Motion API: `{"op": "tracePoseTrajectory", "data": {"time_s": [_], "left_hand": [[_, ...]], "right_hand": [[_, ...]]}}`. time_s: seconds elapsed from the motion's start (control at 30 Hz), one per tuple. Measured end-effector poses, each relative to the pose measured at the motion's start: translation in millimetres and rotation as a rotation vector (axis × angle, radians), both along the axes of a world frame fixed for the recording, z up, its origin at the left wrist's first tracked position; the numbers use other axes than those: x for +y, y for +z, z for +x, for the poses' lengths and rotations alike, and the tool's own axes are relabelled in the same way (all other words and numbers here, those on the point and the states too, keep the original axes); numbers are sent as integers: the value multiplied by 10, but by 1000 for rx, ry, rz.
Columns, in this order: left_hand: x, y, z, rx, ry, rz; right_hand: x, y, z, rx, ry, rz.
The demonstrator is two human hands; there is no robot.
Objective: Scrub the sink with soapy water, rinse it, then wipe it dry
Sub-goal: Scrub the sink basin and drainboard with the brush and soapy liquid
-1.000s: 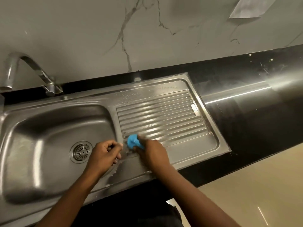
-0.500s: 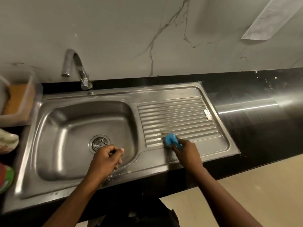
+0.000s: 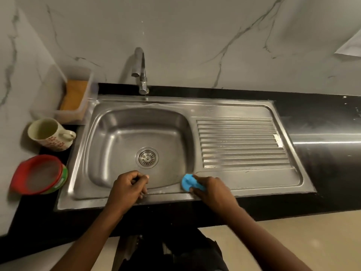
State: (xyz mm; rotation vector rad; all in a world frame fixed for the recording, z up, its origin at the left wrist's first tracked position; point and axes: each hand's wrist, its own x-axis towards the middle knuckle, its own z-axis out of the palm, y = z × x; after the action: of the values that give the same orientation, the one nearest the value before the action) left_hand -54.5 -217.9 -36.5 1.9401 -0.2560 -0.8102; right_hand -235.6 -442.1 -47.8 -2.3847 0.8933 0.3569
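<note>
A stainless steel sink [image 3: 117, 133] with a round drain [image 3: 146, 157] is set in a black counter, and a ribbed drainboard [image 3: 240, 143] lies to its right. My right hand [image 3: 213, 189] grips a blue scrubber [image 3: 188, 181] and presses it on the sink's front rim, at the basin's near right corner. My left hand [image 3: 128, 187] rests on the front rim with its fingers curled and nothing in them. Thin soapy streaks show along the front rim. The tap [image 3: 141, 71] stands at the back; no water runs from it.
A clear tub holding an orange sponge [image 3: 75, 96] sits at the back left. A cream mug [image 3: 48, 133] and a red-rimmed strainer [image 3: 38, 174] stand left of the sink. The black counter [image 3: 322, 153] stretches right. The marble wall rises behind.
My right hand has slid the blue scrubber left, from the drainboard's ribs to the basin's near right corner. The view has swung left, bringing the mug and strainer into sight. My left hand stays curled at the rim.
</note>
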Motion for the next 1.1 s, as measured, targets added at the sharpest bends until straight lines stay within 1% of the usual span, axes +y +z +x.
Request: {"op": "tracePoseTrajectory", "data": {"time_s": [0.1, 0.17, 0.3, 0.5, 0.7, 0.83, 0.9, 0.97, 1.1], "left_hand": [[57, -69, 53, 12, 33, 0], [23, -92, 70, 25, 56, -1], [-148, -108, 94, 38, 90, 9], [-420, -104, 213, 27, 106, 42], [-510, -129, 290, 20, 175, 47], [-475, -209, 312, 58, 183, 63], [-451, -237, 347, 72, 181, 73], [-420, -241, 422, 80, 177, 77], [-350, -185, 606, 89, 162, 79]], "right_hand": [[-429, 76, -133, 30, -12, -171], [-668, 65, -66, 14, -46, -223], [-855, -19, 336, 0, -22, -252], [-1148, -84, 1121, -133, -38, -262], [-1563, -138, 1914, -224, -162, -210], [-1644, -187, 2292, -286, -301, -109], [-1600, -205, 2457, -319, -370, -42], [-1475, -222, 2627, -331, -388, -3], [-922, -260, 3018, -352, -307, 77]]}}
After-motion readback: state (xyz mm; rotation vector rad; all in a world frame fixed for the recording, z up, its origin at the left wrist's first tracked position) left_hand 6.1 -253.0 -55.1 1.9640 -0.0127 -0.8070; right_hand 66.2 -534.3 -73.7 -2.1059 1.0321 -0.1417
